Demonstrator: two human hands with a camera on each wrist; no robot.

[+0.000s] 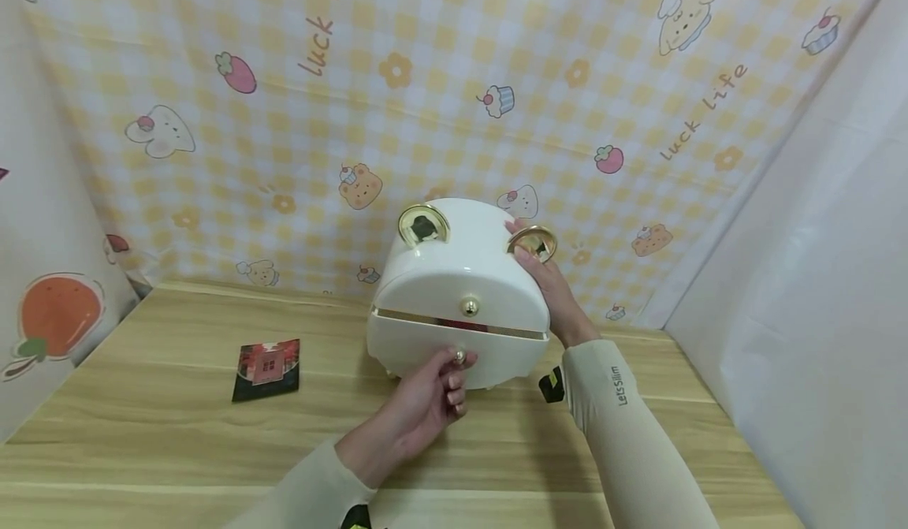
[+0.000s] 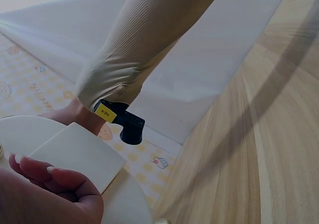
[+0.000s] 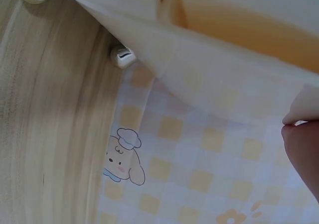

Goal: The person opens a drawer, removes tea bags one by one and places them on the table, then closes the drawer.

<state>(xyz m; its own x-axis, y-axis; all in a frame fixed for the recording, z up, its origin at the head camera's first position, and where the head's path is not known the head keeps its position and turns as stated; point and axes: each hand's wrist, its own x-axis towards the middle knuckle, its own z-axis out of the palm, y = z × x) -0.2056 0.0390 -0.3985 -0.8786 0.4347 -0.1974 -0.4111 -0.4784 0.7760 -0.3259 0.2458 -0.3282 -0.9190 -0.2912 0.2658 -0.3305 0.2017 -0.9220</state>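
A white, round-topped drawer box (image 1: 464, 257) with small feet stands on the wooden table, two gold rings on its top. Its lower drawer (image 1: 418, 340) sits slightly pulled out, leaving a narrow gap along its upper edge where something dark red shows. My left hand (image 1: 431, 403) pinches the drawer's gold knob (image 1: 459, 356) between thumb and finger. In the left wrist view, its curled fingers (image 2: 67, 179) lie before the pale drawer front. My right hand (image 1: 556, 296) grips the box's upper right side, with the thumb by the right gold ring (image 1: 536, 244); the box hides part of it.
A small red and black picture card (image 1: 266, 370) lies on the wooden table (image 1: 177, 434), left of the box. A yellow checked cloth (image 1: 440, 143) hangs behind, and a white sheet (image 1: 801, 300) closes off the right side. Another gold knob (image 1: 470, 306) sits on the upper front.
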